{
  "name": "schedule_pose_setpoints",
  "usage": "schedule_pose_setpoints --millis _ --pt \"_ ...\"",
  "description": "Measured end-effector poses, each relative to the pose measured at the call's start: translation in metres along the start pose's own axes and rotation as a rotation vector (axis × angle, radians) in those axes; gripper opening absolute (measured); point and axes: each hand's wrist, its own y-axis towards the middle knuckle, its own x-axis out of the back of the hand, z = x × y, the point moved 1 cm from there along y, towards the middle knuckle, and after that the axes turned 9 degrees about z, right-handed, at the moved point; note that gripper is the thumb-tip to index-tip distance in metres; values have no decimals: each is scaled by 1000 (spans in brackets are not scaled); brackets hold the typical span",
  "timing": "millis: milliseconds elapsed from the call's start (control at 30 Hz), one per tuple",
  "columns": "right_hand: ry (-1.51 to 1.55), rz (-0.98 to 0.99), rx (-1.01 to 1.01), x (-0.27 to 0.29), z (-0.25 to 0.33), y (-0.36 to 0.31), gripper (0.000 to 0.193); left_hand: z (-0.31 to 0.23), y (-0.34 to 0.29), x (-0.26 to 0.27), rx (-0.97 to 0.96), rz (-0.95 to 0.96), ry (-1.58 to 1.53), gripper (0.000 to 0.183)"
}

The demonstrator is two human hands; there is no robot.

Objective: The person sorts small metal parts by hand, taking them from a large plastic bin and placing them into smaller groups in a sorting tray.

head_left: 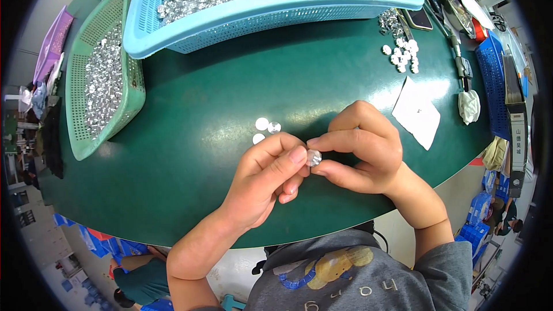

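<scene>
A small clear, shiny round piece point(314, 158), like a faceted plastic lens or button, is held above the near part of the green table. My left hand point(262, 178) pinches its left side between thumb and fingers. From the right, the thumb and index finger of my right hand point(366, 152) close on its upper and lower edges. Just beyond my left fingers lie a white disc point(262, 123), a second white disc point(258, 138) partly beside my knuckles, and a shiny clear round piece point(275, 128).
A blue basket point(271, 8) heaped with shiny pieces stands at the back. A green basket point(135, 92) of similar pieces is at the left. Several white round pieces point(403, 55), a white paper point(423, 112) and a phone point(419, 19) lie at the right of the green table point(190, 92).
</scene>
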Motion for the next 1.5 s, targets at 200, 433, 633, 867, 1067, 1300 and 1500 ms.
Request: schedule_pose_setpoints --millis 200,433,633,867,1067,1300,1500 --pt "-52 43 -48 -12 -4 2 31 -13 -2 10 -125 -106 91 17" --pt "-262 213 -216 -35 -8 12 29 -41 -7 38 -398 -421 -121 12" --pt "-258 198 -171 -36 -13 11 23 -28 -3 29 -237 -307 -116 13" --pt "-114 -73 19 -24 -9 8 28 -11 0 11 34 -191 -79 19" --pt "-107 -84 8 -20 -5 6 29 -9 0 11 97 -53 -136 26" --pt "-90 -88 19 -19 -6 6 29 -8 0 11 85 -39 -120 26" --pt "-104 -84 41 -19 -7 6 29 -7 1 11 70 -9 -144 20"
